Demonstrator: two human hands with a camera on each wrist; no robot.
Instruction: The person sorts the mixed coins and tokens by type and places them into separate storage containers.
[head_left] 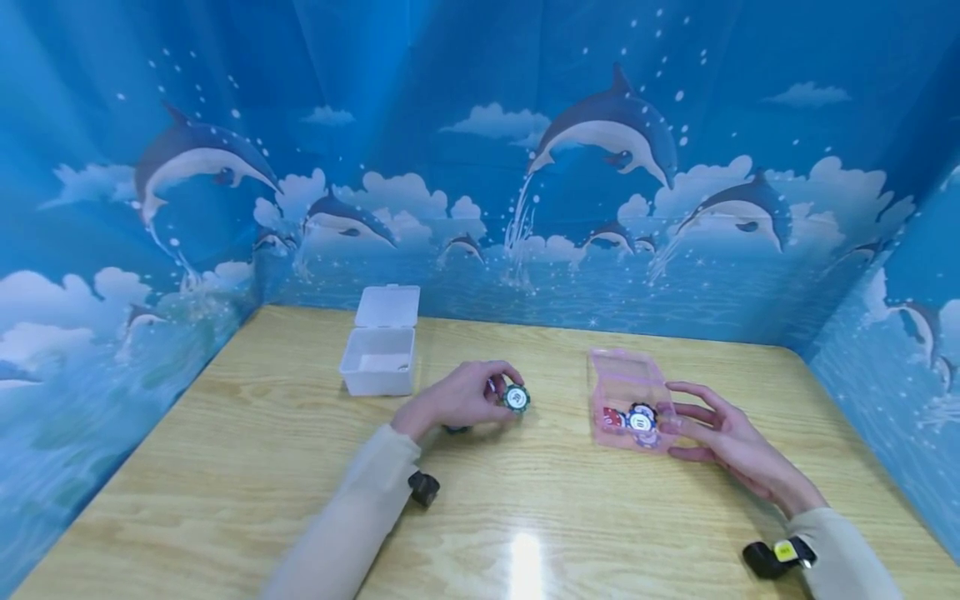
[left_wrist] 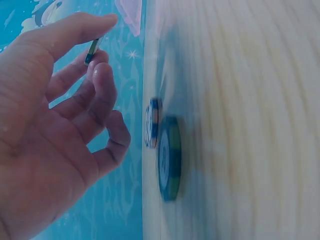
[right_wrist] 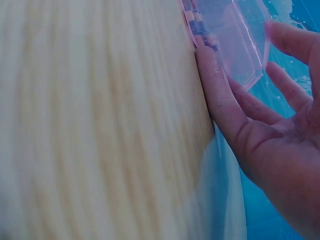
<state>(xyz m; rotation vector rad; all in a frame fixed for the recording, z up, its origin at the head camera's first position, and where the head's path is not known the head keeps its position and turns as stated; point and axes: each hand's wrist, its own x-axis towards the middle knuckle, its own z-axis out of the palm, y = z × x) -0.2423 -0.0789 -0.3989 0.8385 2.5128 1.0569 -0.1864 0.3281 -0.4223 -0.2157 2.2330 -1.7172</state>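
Pinched between thumb and fingertips, a green-edged chip [head_left: 516, 397] stood on edge in the grip of the left hand [head_left: 461, 397], lifted just clear of the tabletop [head_left: 247, 467] near its middle. The left wrist view showed that hold plainly: the thumb on one face, the fingers curled on the other. Under the hand, two more chips [left_wrist: 162, 145] lay on the wood, a blue-edged one partly on a green one.

At the right side of the tabletop stood a pink box [head_left: 628, 400], its lid up, with several chips inside. The right hand [head_left: 723, 437] rested against the box's right wall with straight, spread fingers, steadying it and clasping nothing.

A white box [head_left: 378, 360], lid also up, stood toward the far left; nothing showed inside it.

To do this step well, I judged that the pinch should stay light but firm on the chip's faces, so the chip does not roll out. The open right hand should keep the light pink box from sliding. The chip would best go in flat, low over the rim.
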